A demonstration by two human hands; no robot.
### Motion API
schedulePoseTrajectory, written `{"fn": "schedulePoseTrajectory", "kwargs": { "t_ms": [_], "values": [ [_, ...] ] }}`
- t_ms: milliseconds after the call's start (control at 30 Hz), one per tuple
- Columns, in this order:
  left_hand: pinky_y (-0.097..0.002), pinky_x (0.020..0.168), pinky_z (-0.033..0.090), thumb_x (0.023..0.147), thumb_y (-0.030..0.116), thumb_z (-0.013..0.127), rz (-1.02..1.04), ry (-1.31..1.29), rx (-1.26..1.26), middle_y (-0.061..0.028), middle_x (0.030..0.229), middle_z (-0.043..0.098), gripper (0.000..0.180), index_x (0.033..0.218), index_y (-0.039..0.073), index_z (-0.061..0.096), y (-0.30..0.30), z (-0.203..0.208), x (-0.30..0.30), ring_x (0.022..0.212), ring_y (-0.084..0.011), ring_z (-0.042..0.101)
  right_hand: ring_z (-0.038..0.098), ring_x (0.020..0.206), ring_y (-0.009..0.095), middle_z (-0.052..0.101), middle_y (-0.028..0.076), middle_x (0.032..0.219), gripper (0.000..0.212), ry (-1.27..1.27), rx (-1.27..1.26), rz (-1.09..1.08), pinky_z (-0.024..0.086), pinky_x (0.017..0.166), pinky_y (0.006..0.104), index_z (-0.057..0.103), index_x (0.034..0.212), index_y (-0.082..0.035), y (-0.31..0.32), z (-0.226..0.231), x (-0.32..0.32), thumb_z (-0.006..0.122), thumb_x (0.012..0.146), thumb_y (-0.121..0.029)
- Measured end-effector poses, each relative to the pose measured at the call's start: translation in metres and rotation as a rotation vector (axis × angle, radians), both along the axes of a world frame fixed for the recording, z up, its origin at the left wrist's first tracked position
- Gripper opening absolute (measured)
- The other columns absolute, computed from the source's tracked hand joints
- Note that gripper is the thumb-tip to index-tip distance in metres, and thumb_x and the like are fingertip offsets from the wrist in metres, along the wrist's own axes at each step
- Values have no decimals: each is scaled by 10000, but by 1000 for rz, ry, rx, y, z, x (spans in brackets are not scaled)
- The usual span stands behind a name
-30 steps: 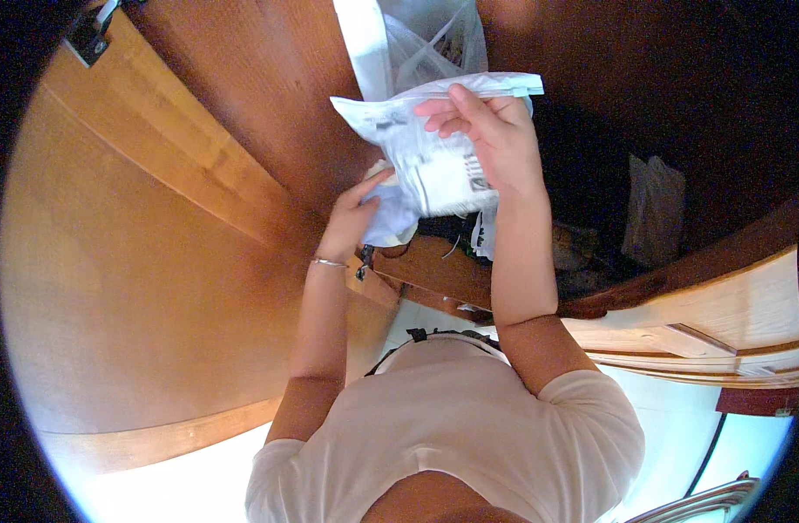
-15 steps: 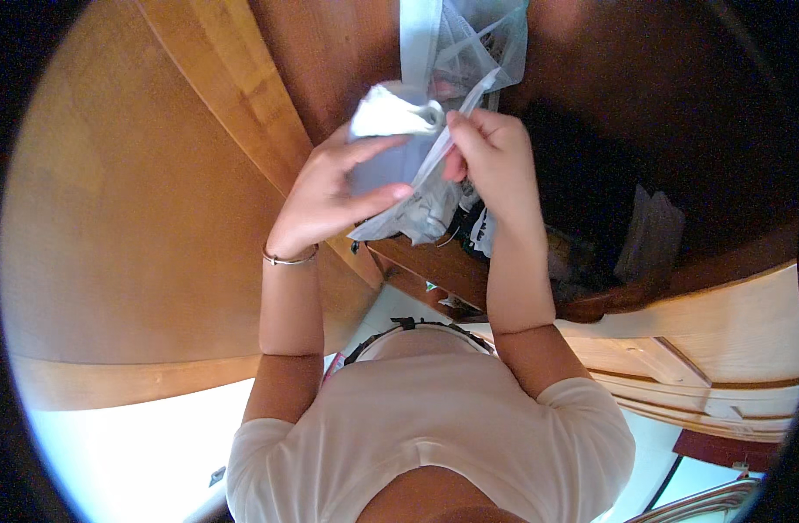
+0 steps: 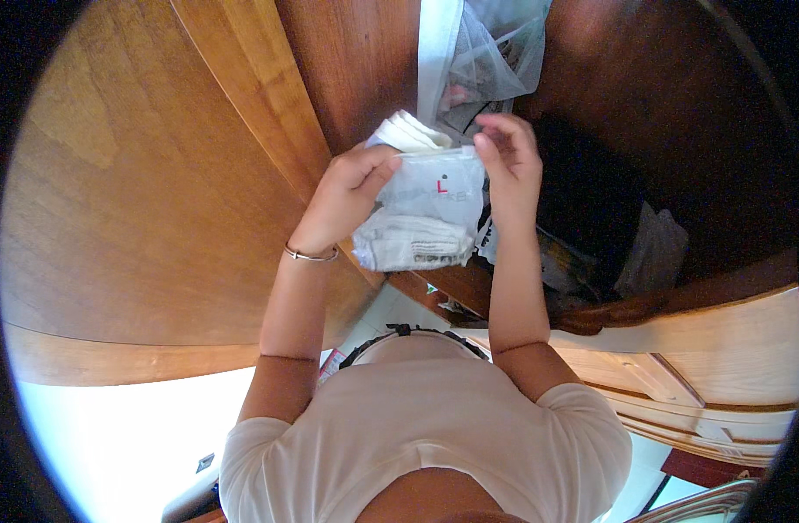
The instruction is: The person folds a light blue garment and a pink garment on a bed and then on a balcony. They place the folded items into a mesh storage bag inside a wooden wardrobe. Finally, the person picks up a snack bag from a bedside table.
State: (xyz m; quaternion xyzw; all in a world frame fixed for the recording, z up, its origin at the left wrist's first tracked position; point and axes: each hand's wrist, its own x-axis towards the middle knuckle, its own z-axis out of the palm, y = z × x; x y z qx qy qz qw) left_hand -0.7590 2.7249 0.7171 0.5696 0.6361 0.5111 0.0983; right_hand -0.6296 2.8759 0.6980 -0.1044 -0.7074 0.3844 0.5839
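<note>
A frosted zip-type plastic bag (image 3: 434, 185) hangs in front of me, with a folded white cloth-like item (image 3: 391, 237) in its lower part. My left hand (image 3: 352, 187) grips the bag's upper left edge, thumb on the front face. Behind that top edge, a roll-like folded white piece (image 3: 410, 132) sticks up by the left fingers; whether the hand holds it too is hidden. At the bag's upper right corner is my right hand (image 3: 510, 157), fingers bent and apart, the thumb close to the corner or touching it.
A wooden door panel (image 3: 138, 192) fills the left side. Beyond my hands, a translucent mesh bag (image 3: 495, 61) with things inside lies in a dark wooden cabinet (image 3: 609, 70). Another clear plastic package (image 3: 652, 253) sits at the right, by the cabinet's front edge.
The plastic bag has turned from edge-on and slanted to facing me. My right fingers have come off its zip edge and spread. The left hand has shifted to the bag's top edge.
</note>
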Motion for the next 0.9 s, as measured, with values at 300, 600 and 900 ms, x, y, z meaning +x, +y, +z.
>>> {"fn": "schedulePoseTrajectory", "kwargs": {
  "t_ms": [300,600,900],
  "values": [
    [-253,667,420,819,142,582,-74,-125,-38,-69,795,574,211,959,-17,570,-9,7,-13,745,-133,531,530,716,64,583,0,781,99,67,-486,499,419,652,193,577,865,-31,-18,5,2,621,777,-46],
    [-288,641,460,736,60,649,-8,236,288,-134,808,602,128,848,0,637,27,9,15,713,-227,596,515,667,73,577,10,757,95,-99,-207,350,418,630,216,573,835,-23,-22,3,2,623,757,-41],
    [-258,600,442,745,66,645,96,154,162,-141,783,599,130,855,-4,635,0,0,-12,664,-198,586,489,734,54,561,-20,801,92,272,-431,184,387,685,187,586,852,-34,-7,19,9,618,765,-29]
  ]
}}
